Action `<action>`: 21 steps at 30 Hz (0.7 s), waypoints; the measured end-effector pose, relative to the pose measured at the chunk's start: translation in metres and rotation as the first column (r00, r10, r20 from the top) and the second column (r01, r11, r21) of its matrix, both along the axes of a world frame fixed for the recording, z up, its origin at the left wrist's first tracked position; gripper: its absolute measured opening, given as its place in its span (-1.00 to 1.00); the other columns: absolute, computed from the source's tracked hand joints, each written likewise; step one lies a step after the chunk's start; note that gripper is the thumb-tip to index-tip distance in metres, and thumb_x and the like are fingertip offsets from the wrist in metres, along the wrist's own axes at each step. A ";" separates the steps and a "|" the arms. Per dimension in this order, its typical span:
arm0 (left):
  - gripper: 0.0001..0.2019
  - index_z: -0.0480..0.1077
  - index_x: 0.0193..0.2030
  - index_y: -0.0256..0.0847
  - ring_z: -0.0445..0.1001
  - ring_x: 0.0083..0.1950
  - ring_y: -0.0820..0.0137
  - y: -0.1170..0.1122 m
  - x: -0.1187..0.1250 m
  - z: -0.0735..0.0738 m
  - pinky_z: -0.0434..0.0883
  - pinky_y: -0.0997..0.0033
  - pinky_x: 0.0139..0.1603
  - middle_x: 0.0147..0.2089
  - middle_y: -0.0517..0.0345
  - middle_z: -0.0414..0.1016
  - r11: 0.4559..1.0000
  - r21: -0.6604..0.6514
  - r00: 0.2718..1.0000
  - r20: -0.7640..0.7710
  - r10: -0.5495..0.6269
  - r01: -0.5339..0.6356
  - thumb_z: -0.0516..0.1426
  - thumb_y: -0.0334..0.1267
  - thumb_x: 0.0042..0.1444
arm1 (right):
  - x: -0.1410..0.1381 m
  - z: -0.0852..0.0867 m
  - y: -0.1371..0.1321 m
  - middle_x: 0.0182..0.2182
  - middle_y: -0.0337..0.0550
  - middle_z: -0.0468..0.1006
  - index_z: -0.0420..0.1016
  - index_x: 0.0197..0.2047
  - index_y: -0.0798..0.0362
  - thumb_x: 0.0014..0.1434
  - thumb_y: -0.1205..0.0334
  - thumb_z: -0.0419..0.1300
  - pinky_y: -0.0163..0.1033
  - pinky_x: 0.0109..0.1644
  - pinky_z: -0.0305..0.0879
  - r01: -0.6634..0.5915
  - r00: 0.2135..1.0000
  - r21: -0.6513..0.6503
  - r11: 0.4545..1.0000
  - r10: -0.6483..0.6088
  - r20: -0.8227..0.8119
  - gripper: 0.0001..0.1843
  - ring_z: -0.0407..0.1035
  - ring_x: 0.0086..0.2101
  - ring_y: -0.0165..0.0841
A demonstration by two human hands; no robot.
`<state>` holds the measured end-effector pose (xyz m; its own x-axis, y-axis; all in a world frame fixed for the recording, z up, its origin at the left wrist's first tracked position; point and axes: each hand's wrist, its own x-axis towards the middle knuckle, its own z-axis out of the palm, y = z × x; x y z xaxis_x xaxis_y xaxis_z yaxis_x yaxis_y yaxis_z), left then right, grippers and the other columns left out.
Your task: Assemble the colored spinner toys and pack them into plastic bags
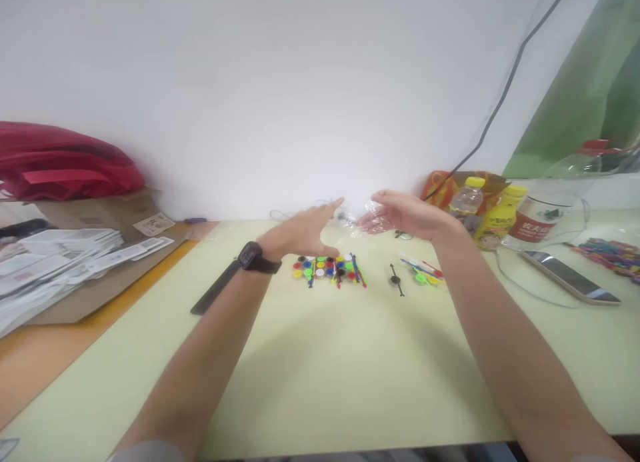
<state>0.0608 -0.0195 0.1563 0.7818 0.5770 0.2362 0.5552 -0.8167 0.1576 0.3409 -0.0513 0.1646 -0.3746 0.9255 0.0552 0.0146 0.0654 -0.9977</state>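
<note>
My left hand (305,230), with a black watch at the wrist, is open with thumb and fingers apart above the table. It holds nothing. My right hand (413,214) has a crinkled clear plastic bag (356,223) at its fingers; the film partly covers them. Below my left hand lies a group of small coloured round pieces (320,273) with coloured plastic arrows (358,271) across them. A single black arrow spinner (395,281) lies to the right of the group. Nearer my right forearm is a small pile of coloured arrows and green pieces (424,274).
A black bar-like object (216,289) lies beside my left wrist. Papers (60,255), cardboard (110,289) and a red bag (70,162) are at the left. Bottles (500,215), a phone (573,279), a cable and a colourful pile (613,257) stand or lie at the right.
</note>
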 end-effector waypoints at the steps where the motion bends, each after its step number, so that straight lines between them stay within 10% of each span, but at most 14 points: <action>1: 0.10 -0.24 0.59 -0.09 0.30 0.31 -0.05 -0.001 0.000 0.001 0.30 0.07 0.19 0.39 -0.18 0.28 1.000 0.017 1.000 0.002 0.005 -0.005 0.27 0.15 0.06 | 0.001 0.000 0.001 -0.10 0.06 0.69 0.41 -0.03 0.01 0.35 0.00 0.25 -0.02 0.08 0.53 -0.010 1.000 -0.013 1.000 0.010 -0.011 -0.72 0.60 -0.07 -0.15; 9: 0.06 -0.21 0.58 -0.05 0.29 0.19 -0.05 -0.016 0.011 0.009 0.27 -0.05 0.19 0.29 -0.13 0.33 0.981 0.193 0.998 0.054 -0.036 0.025 0.28 -0.09 0.04 | 0.002 0.000 -0.001 0.01 0.02 0.66 0.62 -0.03 0.05 0.34 -0.16 0.18 0.00 0.23 0.44 -0.168 0.984 -0.074 0.983 0.163 -0.071 -0.54 0.50 0.11 -0.12; 21: 0.01 -0.06 0.54 -0.19 0.08 0.41 -0.21 -0.013 0.028 -0.012 -0.13 -0.29 0.46 0.41 -0.24 0.18 0.893 0.448 0.994 0.110 -0.007 -0.044 0.34 -0.05 0.03 | -0.027 -0.007 -0.007 -0.01 0.06 0.64 0.42 0.22 0.08 0.28 -0.52 -0.15 0.14 0.27 0.31 -0.318 0.889 -0.174 0.932 0.230 -0.397 -0.10 0.47 0.11 -0.04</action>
<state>0.0889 -0.0325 0.1440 0.7279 0.4034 0.5544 0.5713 -0.8039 -0.1651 0.3141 -0.0578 0.1575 -0.6094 0.7919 0.0377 -0.3370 -0.2157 -0.9165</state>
